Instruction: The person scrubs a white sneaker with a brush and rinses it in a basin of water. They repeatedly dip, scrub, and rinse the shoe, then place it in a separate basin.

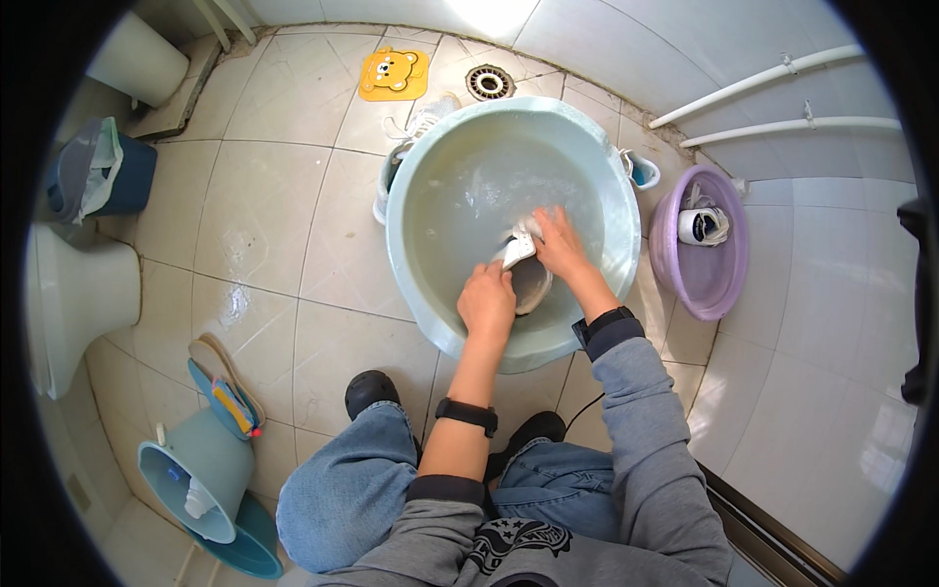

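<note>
A large pale blue plastic basin (400, 257) of cloudy water stands on the tiled floor before me. Low in it, towards my side, a white shoe (519, 249) lies partly in the water, its dark inside showing. My left hand (487, 299) grips the shoe's near left edge with curled fingers. At the shoe's upper right is my right hand (559, 243), its fingers bent round a white part of it, blurred at the tips. Part of the shoe is under the cloudy water.
White sneakers (434, 117) stand against the basin's left rim; another shoe (640, 170) is at its right. A purple basin (664, 249) holds a white shoe (703, 226). Far left are a blue bin (132, 176) and a toilet (88, 293); buckets (220, 447) and slippers (220, 396) lie lower left.
</note>
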Demonstrator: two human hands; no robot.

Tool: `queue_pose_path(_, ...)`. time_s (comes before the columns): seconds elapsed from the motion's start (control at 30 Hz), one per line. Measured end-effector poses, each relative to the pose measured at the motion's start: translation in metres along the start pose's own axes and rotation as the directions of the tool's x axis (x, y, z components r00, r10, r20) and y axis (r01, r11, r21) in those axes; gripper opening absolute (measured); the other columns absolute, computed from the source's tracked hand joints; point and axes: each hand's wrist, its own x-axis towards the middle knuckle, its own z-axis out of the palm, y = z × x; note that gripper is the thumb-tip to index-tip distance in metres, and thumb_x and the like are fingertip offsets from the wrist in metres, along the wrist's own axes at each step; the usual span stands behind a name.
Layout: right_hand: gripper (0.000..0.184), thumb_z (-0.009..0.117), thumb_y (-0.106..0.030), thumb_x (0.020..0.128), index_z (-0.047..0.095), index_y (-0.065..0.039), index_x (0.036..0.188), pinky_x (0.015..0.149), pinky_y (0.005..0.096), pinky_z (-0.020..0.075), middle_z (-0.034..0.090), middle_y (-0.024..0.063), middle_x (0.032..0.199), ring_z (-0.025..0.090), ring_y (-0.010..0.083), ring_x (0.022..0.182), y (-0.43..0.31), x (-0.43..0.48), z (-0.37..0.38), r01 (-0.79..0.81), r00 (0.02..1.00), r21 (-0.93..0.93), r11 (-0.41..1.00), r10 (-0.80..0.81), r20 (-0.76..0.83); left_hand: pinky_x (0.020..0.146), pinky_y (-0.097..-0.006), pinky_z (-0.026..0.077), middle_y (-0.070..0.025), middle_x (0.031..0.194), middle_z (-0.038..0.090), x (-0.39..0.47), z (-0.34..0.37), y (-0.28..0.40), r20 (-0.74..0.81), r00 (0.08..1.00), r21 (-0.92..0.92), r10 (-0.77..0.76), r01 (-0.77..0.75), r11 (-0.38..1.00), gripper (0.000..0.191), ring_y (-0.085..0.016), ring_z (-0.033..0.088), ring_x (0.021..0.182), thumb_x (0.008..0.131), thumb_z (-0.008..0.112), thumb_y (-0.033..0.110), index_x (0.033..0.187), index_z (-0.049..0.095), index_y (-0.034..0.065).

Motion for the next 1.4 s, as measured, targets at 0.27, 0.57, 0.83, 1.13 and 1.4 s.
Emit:
queue_pose_path(0.27, 0.018, 0.064, -0.017, 0.078, 0.061, -0.009, 0.094, 0.071, 0.0475, 0.0512, 0.066, 0.0181, 0.084, 0.064, 0.0376, 0.083, -0.002, -0.001, -0.01, 0.053, 0.997, -0.201, 0.978, -0.04, 0.069, 0.074, -0.0448, 0.05, -0.011, 0.095, 0.061, 0.001, 0.002, 0.0, -0.024, 1.0, -0.004, 0.014, -0.014, 1.0, 0.024, -0.033, 0.062, 0.086, 0.089, 0.057, 0.025, 0.107, 0.066, 0.0128)
queue_pose_path(0.57, 0.038, 0.069, -0.031, 0.08, 0.059, -0.005, 0.105, 0.081, 0.0423, 0.0509, 0.065, 0.0236, 0.099, 0.062, 0.0381, 0.096, 0.021, 0.012, -0.022, -0.169, 0.981, 0.119, 0.978, 0.155, 0.116, 0.075, -0.0455, 0.05, -0.0116, 0.097, 0.061, 0.005, 0.008, -0.005, 0.024, 1.0, -0.003, 0.009, -0.009, 1.0, 0.023, -0.034, 0.062, 0.088, 0.09, 0.056, 0.023, 0.107, 0.064, 0.0109)
queue_pose_path(0.83, 0.081, 0.058, -0.032, 0.091, 0.011, -0.004, 0.15, 0.096, 0.0359, 0.0433, 0.038, 0.0221, 0.142, 0.05, 0.0337, 0.119, 0.044, -0.035, -0.029, -0.665, 0.665, 0.708, 0.236, 0.619, 0.418, 0.075, -0.0473, 0.05, -0.0143, 0.1, 0.06, 0.007, 0.013, -0.006, -0.017, 0.998, -0.064, -0.054, 0.052, 0.997, 0.02, -0.037, 0.062, 0.087, 0.092, 0.052, 0.019, 0.106, 0.061, 0.0076)
queue_pose_path(1.13, 0.026, 0.05, -0.016, 0.094, 0.054, -0.007, 0.118, 0.076, 0.0418, 0.0539, 0.063, 0.0097, 0.1, 0.062, 0.0271, 0.088, -0.009, -0.075, 0.011, -0.769, 0.597, 0.634, -0.081, 0.263, 0.758, 0.072, -0.0477, 0.049, -0.0126, 0.098, 0.061, 0.011, -0.007, 0.0, -0.087, 0.995, -0.048, -0.039, 0.035, 0.998, 0.019, -0.036, 0.062, 0.086, 0.092, 0.052, 0.021, 0.102, 0.06, 0.0069)
queue_pose_path(1.4, 0.028, 0.05, -0.014, 0.095, 0.052, -0.007, 0.122, 0.049, 0.025, 0.0419, 0.054, 0.0027, 0.082, 0.052, 0.0106, 0.062, -0.013, -0.102, -0.045, -0.597, 0.748, 0.793, 0.124, 0.445, 0.493, 0.075, -0.0465, 0.049, -0.0111, 0.1, 0.06, 0.011, -0.022, 0.003, -0.152, 0.988, -0.043, -0.014, 0.008, 0.999, 0.018, -0.035, 0.061, 0.089, 0.092, 0.051, 0.022, 0.099, 0.06, 0.0069)
